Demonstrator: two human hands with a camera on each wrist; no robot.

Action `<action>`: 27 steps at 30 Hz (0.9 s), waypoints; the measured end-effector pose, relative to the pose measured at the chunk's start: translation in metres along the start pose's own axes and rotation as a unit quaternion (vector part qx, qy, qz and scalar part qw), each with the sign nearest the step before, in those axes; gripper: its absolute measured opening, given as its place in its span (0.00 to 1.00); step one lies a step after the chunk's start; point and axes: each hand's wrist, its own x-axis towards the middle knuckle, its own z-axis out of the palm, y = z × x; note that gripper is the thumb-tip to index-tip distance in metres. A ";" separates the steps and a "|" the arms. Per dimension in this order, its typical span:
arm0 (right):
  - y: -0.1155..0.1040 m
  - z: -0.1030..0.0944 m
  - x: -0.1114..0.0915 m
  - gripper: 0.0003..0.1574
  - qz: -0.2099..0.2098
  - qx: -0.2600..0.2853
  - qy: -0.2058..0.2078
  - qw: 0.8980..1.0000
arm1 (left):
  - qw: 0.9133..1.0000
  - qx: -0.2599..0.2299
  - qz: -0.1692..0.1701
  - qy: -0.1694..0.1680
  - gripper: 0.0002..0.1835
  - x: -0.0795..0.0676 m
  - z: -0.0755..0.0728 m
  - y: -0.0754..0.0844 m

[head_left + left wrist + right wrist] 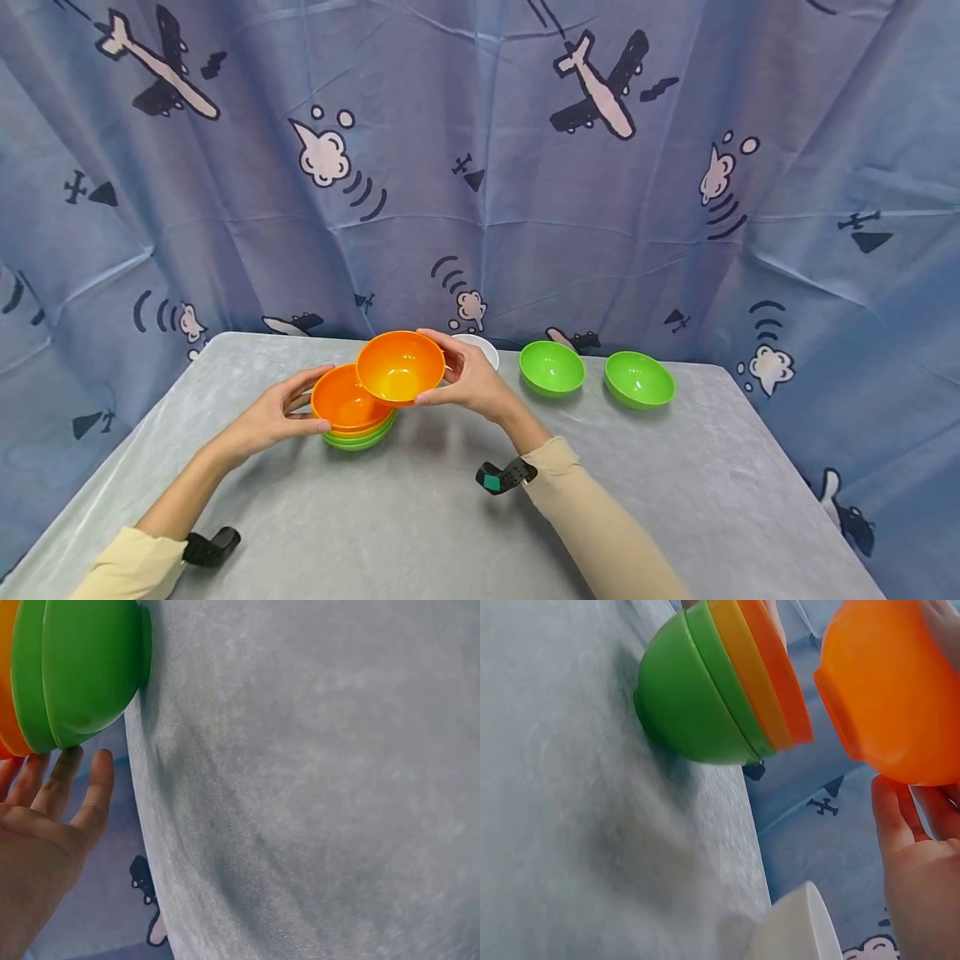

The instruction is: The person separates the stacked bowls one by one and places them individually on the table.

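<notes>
An orange bowl [400, 367] is held up in my right hand [477, 379], the thumb at its near side and the fingers behind. In the right wrist view the bowl's rounded underside [892, 690] shows above the fingers. Just left of and below it stands a stack of bowls [351, 404], orange ones nested on top of green ones. My left hand [262, 419] holds this stack from its left side, thumb at the front and fingers around the back. The left wrist view has these fingertips against the green and orange walls near the rims.
Behind my right hand stands a white bowl [486, 348], partly hidden. Two separate green bowls, one nearer the middle [552, 369] and one farther right [640, 380], sit near the back edge of the grey-covered table [420, 533]. A blue patterned curtain [420, 183] hangs behind it.
</notes>
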 end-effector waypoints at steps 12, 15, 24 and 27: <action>-0.007 -0.035 -0.021 0.54 0.003 0.002 0.007 1.000 | 1.000 0.002 -0.009 0.002 0.42 0.001 0.000 0.002; -0.009 -0.046 -0.027 0.53 0.007 -0.004 0.008 1.000 | 1.000 0.003 -0.010 0.004 0.42 0.000 0.000 0.002; -0.015 -0.070 -0.050 0.54 0.039 -0.047 0.049 0.997 | 1.000 0.004 -0.010 0.005 0.42 0.001 0.000 0.001; -0.014 -0.077 -0.057 0.54 0.043 -0.058 0.057 0.996 | 1.000 0.003 -0.010 0.004 0.41 0.001 0.000 0.001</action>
